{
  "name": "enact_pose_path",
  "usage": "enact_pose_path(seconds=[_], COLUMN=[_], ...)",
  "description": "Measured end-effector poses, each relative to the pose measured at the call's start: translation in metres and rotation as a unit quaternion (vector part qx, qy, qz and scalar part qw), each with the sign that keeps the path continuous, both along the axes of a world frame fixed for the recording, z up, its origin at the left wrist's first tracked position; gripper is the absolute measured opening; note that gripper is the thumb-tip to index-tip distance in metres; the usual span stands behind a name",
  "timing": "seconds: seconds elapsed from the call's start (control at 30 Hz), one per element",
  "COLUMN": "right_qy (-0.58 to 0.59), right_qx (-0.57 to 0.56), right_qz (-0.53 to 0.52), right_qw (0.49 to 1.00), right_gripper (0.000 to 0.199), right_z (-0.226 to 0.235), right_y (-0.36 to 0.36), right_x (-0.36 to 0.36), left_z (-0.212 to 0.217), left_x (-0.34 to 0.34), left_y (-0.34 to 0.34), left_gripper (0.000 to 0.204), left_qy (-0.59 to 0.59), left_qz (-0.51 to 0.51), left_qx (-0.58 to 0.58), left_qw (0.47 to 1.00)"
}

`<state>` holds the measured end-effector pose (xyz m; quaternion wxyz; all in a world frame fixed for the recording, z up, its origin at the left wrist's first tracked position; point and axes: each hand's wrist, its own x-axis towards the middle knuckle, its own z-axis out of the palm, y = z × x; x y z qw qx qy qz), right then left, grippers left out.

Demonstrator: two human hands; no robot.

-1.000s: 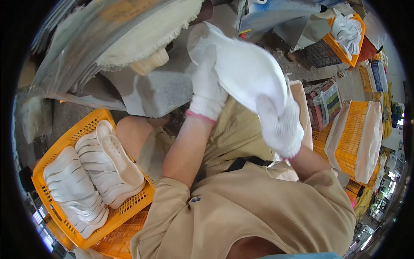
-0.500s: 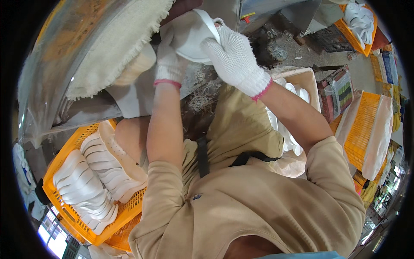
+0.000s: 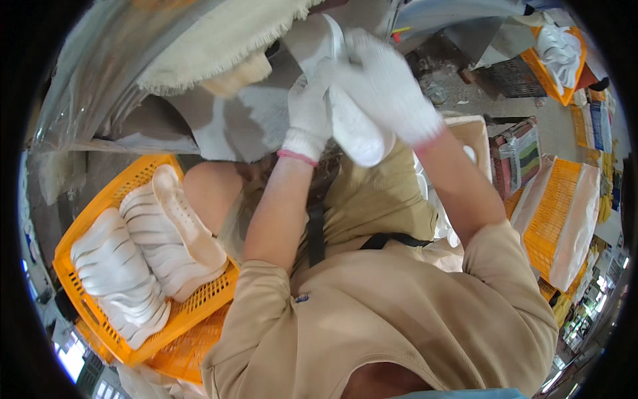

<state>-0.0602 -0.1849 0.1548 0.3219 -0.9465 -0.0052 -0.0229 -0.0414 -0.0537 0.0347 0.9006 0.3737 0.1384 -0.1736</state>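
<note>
Item, in hand: one white sole-shaped piece (image 3: 362, 136), long, rounded at the lower end; held up in front of the torso, above the trousered lap, tilted, upper end in shadow near the fleecy disc (image 3: 212, 56).

Left hand (image 3: 310, 106): in white knitted glove with pink cuff edge; fingers bent and closed about the left side of the piece.

Right hand (image 3: 385, 83): in matching glove; motion-blurred, laid across the upper right side of the piece; finger closure impossible to tell.

Upper left: fleecy disc, cream, frayed at the edge; tan rounded block (image 3: 239, 74) just below; grey metal panel (image 3: 242, 126) underneath; clear plastic sheeting (image 3: 93, 100) to the left.

Lower left, beside the bare knee: orange crate (image 3: 149, 349), slotted, tilted in view; within, two rows of overlapping white soles (image 3: 116, 266), plus one cream sole (image 3: 188, 213) lying lengthwise on the inner row. Second orange crate (image 3: 193, 349) below.

Right of the lap: pale-lined container (image 3: 482, 143) with white pieces, partly hidden by the right forearm.

Farther right: striped bundle (image 3: 522, 159); yellow-orange crate (image 3: 548, 216) edged with pale cloth.

Upper right: small orange crate (image 3: 577, 70) of white pieces, next to a dark crate (image 3: 512, 76).
</note>
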Motion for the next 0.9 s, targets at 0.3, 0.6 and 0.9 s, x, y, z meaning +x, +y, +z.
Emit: enact_pose_path(seconds=[0.3, 0.6, 0.9], right_qy=[-0.078, 0.052, -0.139], right_qx=[0.083, 0.143, -0.309], right_qz=[-0.167, -0.17, 0.142], right_qw=[0.979, 0.974, 0.93], right_gripper=[0.063, 0.057, 0.049], right_z=[-0.006, -0.019, 0.002], right_y=[-0.013, 0.002, -0.017], right_x=[-0.012, 0.066, -0.065], left_z=[0.01, -0.023, -0.011], left_x=[0.074, 0.005, 0.065], left_y=[-0.029, 0.062, -0.013], left_gripper=[0.055, 0.053, 0.043], left_qy=[-0.043, -0.16, -0.025], left_qz=[-0.09, 0.002, 0.048], left_qx=[-0.042, 0.492, 0.054], left_qw=[0.994, 0.856, 0.997])
